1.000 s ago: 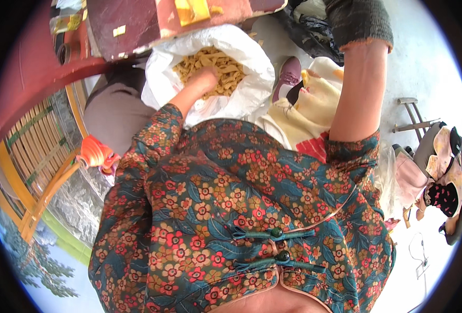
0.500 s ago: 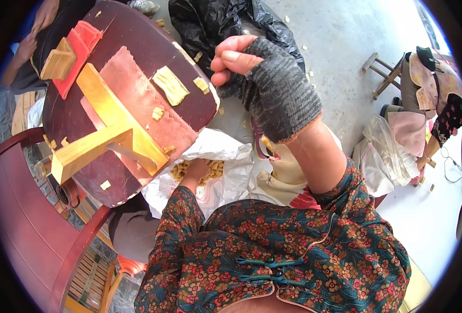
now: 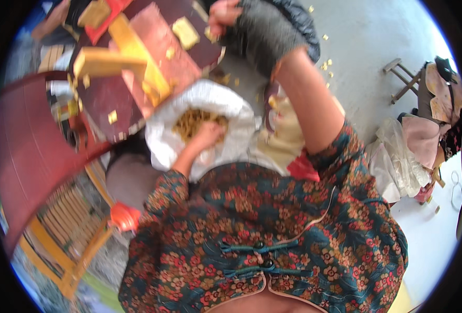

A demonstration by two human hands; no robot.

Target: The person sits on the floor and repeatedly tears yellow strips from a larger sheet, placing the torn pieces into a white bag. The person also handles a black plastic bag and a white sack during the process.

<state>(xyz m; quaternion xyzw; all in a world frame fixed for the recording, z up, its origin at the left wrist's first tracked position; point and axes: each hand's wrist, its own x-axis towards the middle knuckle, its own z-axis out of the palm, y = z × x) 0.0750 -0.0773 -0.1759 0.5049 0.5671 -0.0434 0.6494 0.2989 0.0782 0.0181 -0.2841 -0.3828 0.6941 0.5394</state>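
My left hand (image 3: 210, 134) reaches into an open white sack (image 3: 228, 99), down among yellowish-brown pieces (image 3: 189, 123); its fingers are blurred and partly hidden by them. My right hand (image 3: 224, 15), in a dark grey knitted wrist cover (image 3: 267, 34), is raised by the corner of a dark red table (image 3: 103, 101). Its fingers are curled together, and I cannot make out anything in them. On that table a yellow wooden frame of joined bars (image 3: 105, 60) stands over a pink cloth (image 3: 150, 28). A pale yellow block (image 3: 185, 33) and smaller yellow bits lie beside it.
A dark red chair (image 3: 32, 151) and a slatted wooden seat (image 3: 72, 214) stand at left, near an orange-red object (image 3: 124, 216). Behind my right arm lies a black plastic bag (image 3: 304, 26). At right are a wooden stool (image 3: 405, 78), a clear plastic bag (image 3: 395, 161) and another person (image 3: 450, 88).
The whole view has shifted, so the table sits higher and the sack shows more fully. My right hand is now closer to the table's corner. The left hand stays in the sack.
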